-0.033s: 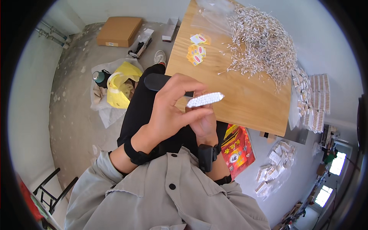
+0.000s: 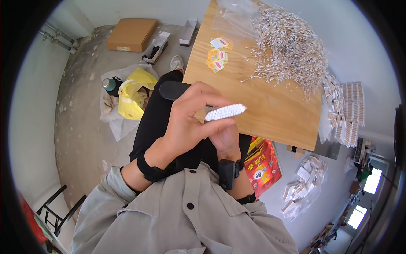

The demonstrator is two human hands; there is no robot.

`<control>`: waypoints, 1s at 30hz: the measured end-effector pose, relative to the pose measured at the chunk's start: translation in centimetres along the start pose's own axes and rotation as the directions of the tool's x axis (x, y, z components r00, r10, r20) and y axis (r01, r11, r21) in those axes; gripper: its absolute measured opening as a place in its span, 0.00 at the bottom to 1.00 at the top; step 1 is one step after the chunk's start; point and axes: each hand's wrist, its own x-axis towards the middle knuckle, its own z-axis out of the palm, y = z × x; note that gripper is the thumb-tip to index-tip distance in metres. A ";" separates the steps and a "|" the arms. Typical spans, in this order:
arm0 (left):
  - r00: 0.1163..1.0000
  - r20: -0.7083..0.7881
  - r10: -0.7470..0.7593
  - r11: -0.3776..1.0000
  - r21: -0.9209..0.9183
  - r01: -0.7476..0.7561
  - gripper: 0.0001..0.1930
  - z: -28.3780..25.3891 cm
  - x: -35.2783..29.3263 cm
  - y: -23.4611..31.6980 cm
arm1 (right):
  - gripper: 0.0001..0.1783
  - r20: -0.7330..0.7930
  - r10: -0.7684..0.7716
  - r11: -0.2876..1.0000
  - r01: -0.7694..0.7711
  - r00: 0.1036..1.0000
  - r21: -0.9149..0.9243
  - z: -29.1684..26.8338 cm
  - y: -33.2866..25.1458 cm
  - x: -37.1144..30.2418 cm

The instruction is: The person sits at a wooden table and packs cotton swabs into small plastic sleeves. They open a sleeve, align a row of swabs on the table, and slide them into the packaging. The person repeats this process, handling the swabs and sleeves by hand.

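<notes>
A flat bundle of cotton swabs (image 2: pixel 225 112) is held up in front of me, its white tips packed in rows and facing me. My left hand (image 2: pixel 192 116) is closed round the bundle from the left, thumb below and fingers above. My right hand (image 2: pixel 225 139) is beneath and behind it, apparently steadying the bundle; most of its fingers are hidden. Beyond my hands stands the wooden table (image 2: pixel 270 114), with a large heap of loose cotton swabs (image 2: pixel 287 51) on its far right. Several yellow and white cards (image 2: pixel 217 59) lie near its left edge.
Stacked packs of swabs (image 2: pixel 351 110) are right of the table. Another clear bag of packs (image 2: pixel 306 178) and a red printed bag (image 2: pixel 264 167) lie lower right. At left are a yellow plastic bag (image 2: pixel 134 95), a green-lidded bottle (image 2: pixel 108 84) and a cardboard box (image 2: pixel 132 34).
The swab bundle has shifted very slightly down and to the left in my hands. Everything else looks the same.
</notes>
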 end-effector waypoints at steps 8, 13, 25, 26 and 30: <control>0.997 0.072 0.023 1.000 0.002 -0.023 0.14 -0.3 -0.1 0.0 | 0.13 0.042 0.049 0.998 -0.047 0.998 -0.028 0.5 0.1 0.3; 0.997 0.064 0.047 0.992 0.114 -0.054 0.12 0.0 -0.6 -0.3 | 0.13 0.044 0.051 0.987 -0.043 0.998 -0.156 -0.4 -0.1 0.0; 0.981 0.193 0.024 0.954 0.290 -0.080 0.11 0.0 0.1 -1.0 | 0.14 -0.122 0.001 0.976 -0.028 0.992 -0.218 -1.3 -0.9 -0.3; 0.976 0.212 0.041 0.949 0.299 -0.104 0.11 0.2 0.4 -1.5 | 0.14 -0.173 0.042 0.968 -0.083 0.984 -0.237 -1.6 -0.8 -0.5; 0.909 0.172 -0.381 0.918 0.185 0.350 0.24 0.5 -0.3 -3.6 | 0.14 -0.391 0.121 0.897 -0.269 0.913 -0.351 -2.8 -2.5 -1.4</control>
